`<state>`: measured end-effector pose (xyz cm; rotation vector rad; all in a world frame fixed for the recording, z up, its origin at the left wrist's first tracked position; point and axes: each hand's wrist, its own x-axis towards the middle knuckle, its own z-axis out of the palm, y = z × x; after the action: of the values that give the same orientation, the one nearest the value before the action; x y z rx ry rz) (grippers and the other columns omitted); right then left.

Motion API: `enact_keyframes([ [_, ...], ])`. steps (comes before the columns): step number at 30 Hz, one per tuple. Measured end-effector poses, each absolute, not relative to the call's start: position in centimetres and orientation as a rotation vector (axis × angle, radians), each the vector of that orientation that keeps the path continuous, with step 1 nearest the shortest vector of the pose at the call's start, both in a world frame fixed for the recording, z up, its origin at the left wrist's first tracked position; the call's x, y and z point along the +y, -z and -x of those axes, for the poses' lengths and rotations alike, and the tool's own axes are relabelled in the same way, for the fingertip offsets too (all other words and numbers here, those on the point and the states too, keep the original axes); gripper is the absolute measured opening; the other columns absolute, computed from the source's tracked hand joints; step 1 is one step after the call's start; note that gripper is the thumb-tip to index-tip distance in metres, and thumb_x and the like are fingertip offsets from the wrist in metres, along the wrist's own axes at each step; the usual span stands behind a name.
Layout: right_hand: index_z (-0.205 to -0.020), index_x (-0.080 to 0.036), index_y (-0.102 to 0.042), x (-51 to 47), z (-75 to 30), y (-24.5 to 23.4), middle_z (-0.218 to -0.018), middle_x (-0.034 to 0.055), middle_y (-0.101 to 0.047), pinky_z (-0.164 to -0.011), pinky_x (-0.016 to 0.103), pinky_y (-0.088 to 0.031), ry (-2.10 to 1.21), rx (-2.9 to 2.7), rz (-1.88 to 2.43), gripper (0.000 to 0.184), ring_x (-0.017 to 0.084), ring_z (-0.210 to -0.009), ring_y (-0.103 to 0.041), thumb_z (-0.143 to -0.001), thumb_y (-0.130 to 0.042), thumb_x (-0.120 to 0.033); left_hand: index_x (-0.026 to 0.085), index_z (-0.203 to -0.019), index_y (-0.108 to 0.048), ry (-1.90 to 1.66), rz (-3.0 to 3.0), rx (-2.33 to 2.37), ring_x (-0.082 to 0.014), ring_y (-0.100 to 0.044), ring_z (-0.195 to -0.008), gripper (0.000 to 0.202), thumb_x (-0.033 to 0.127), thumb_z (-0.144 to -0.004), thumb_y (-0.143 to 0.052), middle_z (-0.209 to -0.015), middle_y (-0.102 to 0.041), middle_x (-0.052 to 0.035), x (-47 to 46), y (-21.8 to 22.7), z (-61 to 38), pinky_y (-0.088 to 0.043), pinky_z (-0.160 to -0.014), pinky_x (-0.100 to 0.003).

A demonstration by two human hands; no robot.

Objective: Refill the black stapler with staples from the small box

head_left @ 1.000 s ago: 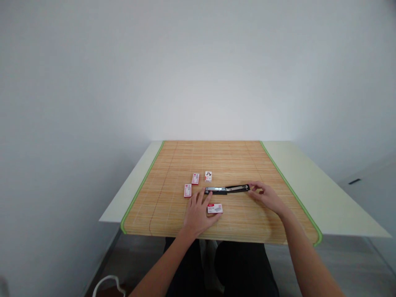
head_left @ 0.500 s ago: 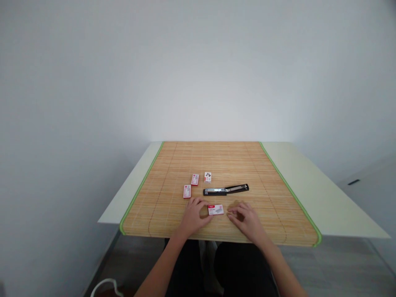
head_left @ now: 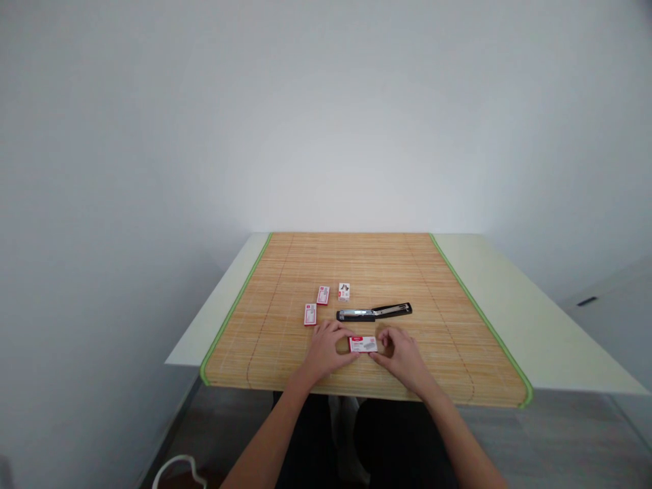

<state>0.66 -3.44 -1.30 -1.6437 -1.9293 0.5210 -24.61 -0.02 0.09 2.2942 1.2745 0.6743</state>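
A small red-and-white staple box (head_left: 363,345) lies flat near the front of the bamboo mat. My left hand (head_left: 326,350) grips its left end between thumb and forefinger. At the other end, my right hand (head_left: 402,356) has its thumb against the near corner and its fingers curled at the far one, closed around that end. Just beyond the box rests an opened black stapler (head_left: 356,315), its metal magazine showing.
Two red-and-white boxes (head_left: 310,314) lie left of the stapler, and a white box (head_left: 343,292) with a dark picture stands behind it. The bamboo mat (head_left: 356,261) with green edging covers the middle of a white table (head_left: 489,285) against a wall.
The staple box has shifted slightly right with my left hand. My right hand, apart from the box before, has come up to its right end.
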Motion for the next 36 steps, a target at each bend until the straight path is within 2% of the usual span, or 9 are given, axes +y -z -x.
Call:
enact_keyframes([
  [3,-0.12,-0.031,-0.066,-3.1,-0.9,0.9,-0.094,0.0025,-0.067,-0.083,0.039,-0.045,-0.54,-1.989,1.594,0.044,0.026,-0.09,-0.061,-0.078,-0.078,-0.042,0.035,-0.12,-0.07,-0.692,-2.283,1.258,-0.0269,-0.055,-0.115,0.049,0.053,-0.077,-0.083,-0.12,-0.064,-0.0023,0.0,0.1,24.8,-0.042,-0.102,-0.043],
  [7,-0.114,-0.033,-0.071,-2.9,-1.3,0.3,-0.091,0.0025,-0.065,-0.083,0.039,-0.045,-0.572,-2.081,1.544,0.034,0.026,-0.09,-0.061,-0.083,-0.076,-0.044,0.032,-0.115,-0.071,-0.72,-2.241,1.249,-0.0268,-0.057,-0.114,0.046,0.053,-0.076,-0.083,-0.117,-0.063,-0.0038,-0.1,0.4,25.4,-0.044,-0.101,-0.043],
  [13,-0.114,-0.032,-0.073,-2.7,-2.9,0.1,-0.092,0.0033,-0.066,-0.084,0.038,-0.047,-0.576,-2.088,1.551,0.034,0.026,-0.091,-0.062,-0.084,-0.074,-0.048,0.031,-0.111,-0.072,-0.743,-2.19,1.266,-0.0265,-0.059,-0.112,0.037,0.049,-0.08,-0.081,-0.115,-0.064,-0.0039,-0.2,0.4,26.9,-0.046,-0.101,-0.043],
  [23,-0.116,-0.032,-0.072,-2.7,-3.8,-0.1,-0.092,0.0039,-0.067,-0.084,0.04,-0.047,-0.585,-2.075,1.583,0.038,0.027,-0.092,-0.062,-0.082,-0.074,-0.049,0.031,-0.111,-0.072,-0.746,-2.2,1.321,-0.026,-0.062,-0.109,0.036,0.047,-0.08,-0.081,-0.113,-0.065,-0.0031,-0.1,0.5,27.4,-0.048,-0.098,-0.043],
  [29,-0.129,-0.032,-0.066,-2.3,-3.2,-1.9,-0.09,0.0027,-0.067,-0.078,0.038,-0.048,-0.575,-2.039,1.543,0.048,0.025,-0.085,-0.063,-0.085,-0.073,-0.052,0.033,-0.129,-0.065,-0.798,-2.213,1.34,-0.0291,-0.059,-0.119,0.06,0.056,-0.076,-0.082,-0.126,-0.063,-0.0051,-0.8,-0.2,27.0,-0.046,-0.106,-0.047],
  [32,-0.126,-0.033,-0.068,-1.0,-1.2,-3.2,-0.094,0.0045,-0.067,-0.081,0.04,-0.048,-0.469,-2.066,1.495,0.043,0.027,-0.09,-0.063,-0.087,-0.071,-0.052,0.036,-0.141,-0.056,-0.801,-2.288,1.312,-0.0296,-0.053,-0.129,0.067,0.056,-0.081,-0.077,-0.139,-0.058,-0.0051,-1.2,-0.7,26.6,-0.042,-0.113,-0.049],
  [36,-0.114,-0.033,-0.074,1.7,2.0,-4.0,-0.101,0.0074,-0.066,-0.087,0.042,-0.044,-0.23,-2.143,1.529,0.035,0.03,-0.101,-0.058,-0.083,-0.078,-0.049,0.036,-0.152,-0.043,-0.72,-2.381,1.315,-0.0312,-0.043,-0.141,0.074,0.056,-0.086,-0.072,-0.158,-0.044,-0.005,-1.3,-0.7,26.1,-0.035,-0.118,-0.054],
])
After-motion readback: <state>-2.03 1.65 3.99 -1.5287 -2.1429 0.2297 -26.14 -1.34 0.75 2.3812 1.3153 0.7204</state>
